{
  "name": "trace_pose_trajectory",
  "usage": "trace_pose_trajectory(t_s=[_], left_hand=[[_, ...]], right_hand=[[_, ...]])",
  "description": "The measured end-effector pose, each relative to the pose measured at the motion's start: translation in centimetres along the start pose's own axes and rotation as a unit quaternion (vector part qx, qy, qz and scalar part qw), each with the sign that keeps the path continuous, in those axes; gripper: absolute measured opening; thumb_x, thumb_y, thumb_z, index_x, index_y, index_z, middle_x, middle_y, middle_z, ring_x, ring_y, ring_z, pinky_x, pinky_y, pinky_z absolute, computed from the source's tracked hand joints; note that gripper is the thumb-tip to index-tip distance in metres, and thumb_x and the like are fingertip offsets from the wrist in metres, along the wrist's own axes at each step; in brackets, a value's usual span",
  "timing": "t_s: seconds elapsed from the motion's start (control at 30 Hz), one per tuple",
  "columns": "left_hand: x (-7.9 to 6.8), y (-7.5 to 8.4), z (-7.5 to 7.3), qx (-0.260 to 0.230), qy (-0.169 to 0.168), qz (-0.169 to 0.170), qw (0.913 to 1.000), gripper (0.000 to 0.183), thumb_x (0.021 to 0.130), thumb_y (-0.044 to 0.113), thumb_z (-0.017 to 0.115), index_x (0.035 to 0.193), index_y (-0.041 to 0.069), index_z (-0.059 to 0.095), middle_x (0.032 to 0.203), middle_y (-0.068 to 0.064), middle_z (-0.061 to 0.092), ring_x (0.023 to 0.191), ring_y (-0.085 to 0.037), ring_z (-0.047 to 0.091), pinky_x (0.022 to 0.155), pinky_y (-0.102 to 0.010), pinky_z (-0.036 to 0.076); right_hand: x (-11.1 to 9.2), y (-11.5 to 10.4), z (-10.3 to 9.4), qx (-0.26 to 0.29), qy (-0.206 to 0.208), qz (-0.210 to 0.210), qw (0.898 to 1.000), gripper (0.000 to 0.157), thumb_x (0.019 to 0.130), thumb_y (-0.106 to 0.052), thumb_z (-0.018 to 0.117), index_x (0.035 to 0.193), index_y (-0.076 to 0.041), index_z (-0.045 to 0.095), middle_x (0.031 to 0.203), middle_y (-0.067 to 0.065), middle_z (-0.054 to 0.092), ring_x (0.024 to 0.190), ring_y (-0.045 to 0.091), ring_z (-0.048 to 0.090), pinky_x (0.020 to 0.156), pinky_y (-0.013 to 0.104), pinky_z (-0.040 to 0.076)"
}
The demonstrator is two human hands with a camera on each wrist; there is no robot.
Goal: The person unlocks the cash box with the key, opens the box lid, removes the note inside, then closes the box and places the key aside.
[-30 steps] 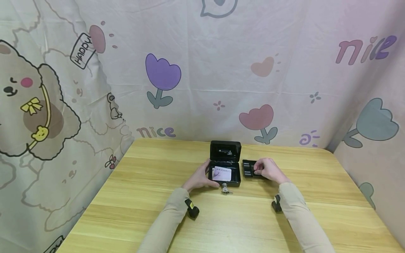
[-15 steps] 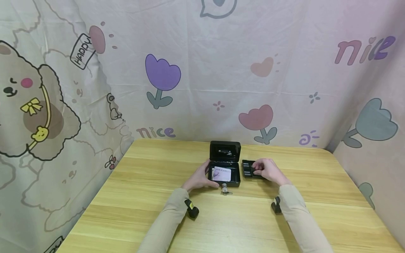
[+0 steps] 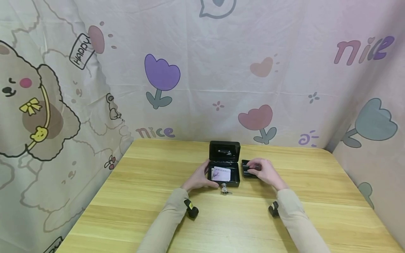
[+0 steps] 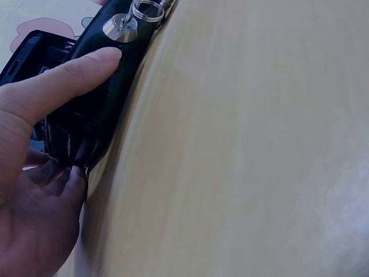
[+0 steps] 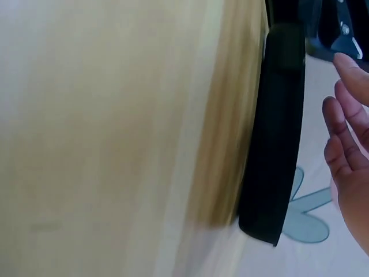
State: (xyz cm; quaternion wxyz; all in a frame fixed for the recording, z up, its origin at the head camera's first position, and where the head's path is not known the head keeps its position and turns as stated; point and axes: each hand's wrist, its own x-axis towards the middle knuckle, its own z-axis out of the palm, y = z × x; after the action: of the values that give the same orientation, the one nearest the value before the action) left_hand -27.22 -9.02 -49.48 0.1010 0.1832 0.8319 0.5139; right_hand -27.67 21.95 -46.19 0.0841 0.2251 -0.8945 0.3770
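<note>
A small black cash box [image 3: 235,178] stands with its lid [image 3: 224,147] raised. Banknote-like paper slips [image 3: 221,174] lie inside it. My left hand [image 3: 198,178] grips its left side, thumb along the front near the silver lock [image 4: 120,27]; fingers curl round the side in the left wrist view. Keys [image 3: 226,192] hang from the lock. To the right of the box sits a black compartment tray [image 3: 245,173]. Over this tray is my right hand [image 3: 266,172], fingers loosely bent and covering part of it. The right wrist view shows nothing between its thumb and fingers.
Both the box and the tray rest on a wooden table [image 3: 158,168]. A printed cloth [image 3: 196,70] hangs behind and at the sides. Each forearm carries a black wrist camera [image 3: 191,210].
My right hand has shifted slightly left across the tray, hiding compartments that showed before. The left hand keeps its grip on the cash box.
</note>
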Motion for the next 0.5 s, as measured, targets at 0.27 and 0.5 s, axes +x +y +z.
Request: trace_pose_trajectory(t_s=[0.27,0.5], left_hand=[[0.0,-0.1,-0.1,-0.001,0.001,-0.004,1.0000,0.124,0.069,0.015,0.093,0.159,-0.006,0.010,0.167,-0.026,0.010,0.152,-0.043,0.027,0.127,-0.048,0.027],[0.2,-0.1,0.0,-0.020,-0.003,0.002,0.9998,0.123,0.069,0.014,0.093,0.159,-0.005,0.010,0.167,-0.026,0.012,0.153,-0.041,0.026,0.127,-0.047,0.026]], right_hand=[[0.3,-1.8,1.5,0.047,-0.008,-0.024,0.999,0.023,0.086,-0.003,0.076,0.108,0.003,0.073,0.104,0.016,0.074,0.093,0.028,0.070,0.086,0.038,0.062],[1.3,-3.0,2.7,0.107,-0.045,-0.003,0.993,0.031,0.092,-0.011,0.072,0.120,0.001,0.069,0.119,0.016,0.073,0.108,0.032,0.069,0.098,0.051,0.057]])
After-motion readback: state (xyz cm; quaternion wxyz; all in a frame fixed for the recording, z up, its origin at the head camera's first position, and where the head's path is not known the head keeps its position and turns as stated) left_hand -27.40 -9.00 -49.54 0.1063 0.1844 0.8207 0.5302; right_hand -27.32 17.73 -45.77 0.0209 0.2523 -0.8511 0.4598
